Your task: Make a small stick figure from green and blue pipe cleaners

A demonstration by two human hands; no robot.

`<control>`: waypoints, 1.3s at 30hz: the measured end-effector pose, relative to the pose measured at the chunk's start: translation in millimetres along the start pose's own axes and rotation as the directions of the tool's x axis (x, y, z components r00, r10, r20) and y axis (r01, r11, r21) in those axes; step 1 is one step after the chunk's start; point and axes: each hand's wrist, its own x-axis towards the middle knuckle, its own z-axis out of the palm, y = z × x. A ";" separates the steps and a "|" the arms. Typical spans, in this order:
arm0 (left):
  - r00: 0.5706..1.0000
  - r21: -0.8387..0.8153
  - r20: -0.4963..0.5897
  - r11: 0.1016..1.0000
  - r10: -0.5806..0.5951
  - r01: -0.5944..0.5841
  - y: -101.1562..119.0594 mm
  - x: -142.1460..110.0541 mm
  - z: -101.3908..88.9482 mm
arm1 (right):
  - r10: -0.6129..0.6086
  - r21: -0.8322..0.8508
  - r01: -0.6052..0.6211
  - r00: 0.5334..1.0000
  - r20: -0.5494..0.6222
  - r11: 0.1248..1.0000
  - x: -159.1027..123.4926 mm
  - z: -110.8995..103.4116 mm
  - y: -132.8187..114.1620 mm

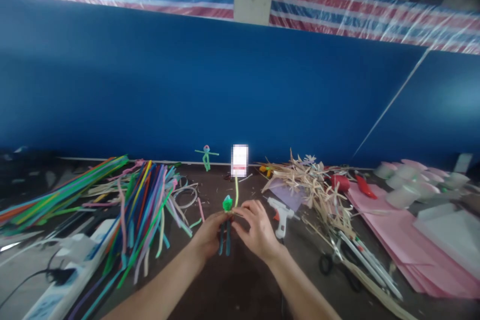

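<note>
A small pipe-cleaner figure [227, 203] with a green head and two dark teal legs hanging down is held between my hands, above the dark table. My left hand [207, 234] is closed around its middle, the fingertips partly hidden behind it. From the right, my right hand [259, 229] pinches at the figure just below the head. A pale yellow-green pipe cleaner [236, 192] rises from this spot toward the blurred white rectangle [239, 159]. Whether its lower end is fixed to the figure I cannot tell. A finished-looking green pipe-cleaner figure [206, 158] stands at the back with its arms spread.
Many coloured pipe cleaners [144, 210] lie at left, beside a white power strip [75, 280]. On the right are a white glue gun [282, 216], straw-like strips and stars [311, 180], scissors [333, 255], and pink sheets [397, 245]. A blue wall [225, 85] bounds the back.
</note>
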 end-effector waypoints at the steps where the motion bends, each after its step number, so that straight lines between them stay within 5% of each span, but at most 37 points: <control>1: 1.000 -0.027 0.018 0.999 -0.018 0.018 0.5 -0.2 0.6 | -0.003 -0.019 0.003 1.000 0.007 1.000 0.9 -0.7 1.7; 9: 0.994 -0.066 0.087 0.995 -0.068 0.074 8.4 -4.2 0.0 | -0.029 -0.019 0.029 0.999 0.013 0.999 8.5 -7.0 8.4; 16: 0.989 -0.103 0.101 0.990 0.107 -0.096 6.6 -3.7 2.4 | -0.056 -0.015 0.056 0.998 -0.016 0.998 14.2 -5.9 -0.8; 23: 0.944 -0.017 0.095 0.949 0.316 -0.316 16.1 -6.8 6.9 | 0.202 0.184 -0.200 0.979 0.007 0.962 19.5 -2.6 -11.3; 28: 0.901 0.132 0.020 0.892 0.433 -0.432 23.7 -12.7 16.2 | 0.483 0.452 -0.482 0.867 0.124 0.750 22.7 3.0 -17.2; 34: 0.832 0.359 -0.075 0.794 0.549 -0.491 18.8 -7.8 13.4 | 0.622 0.748 -0.633 0.671 0.403 0.199 15.4 16.9 -16.3; 36: 0.818 0.451 -0.063 0.747 0.572 -0.488 18.7 -4.3 8.9 | 0.585 0.765 -0.637 0.657 0.475 0.094 12.4 17.6 -15.3; 39: 0.817 0.564 -0.022 0.682 0.577 -0.466 21.4 -1.0 3.8 | 0.518 0.751 -0.653 0.677 0.522 0.097 11.4 11.5 -13.3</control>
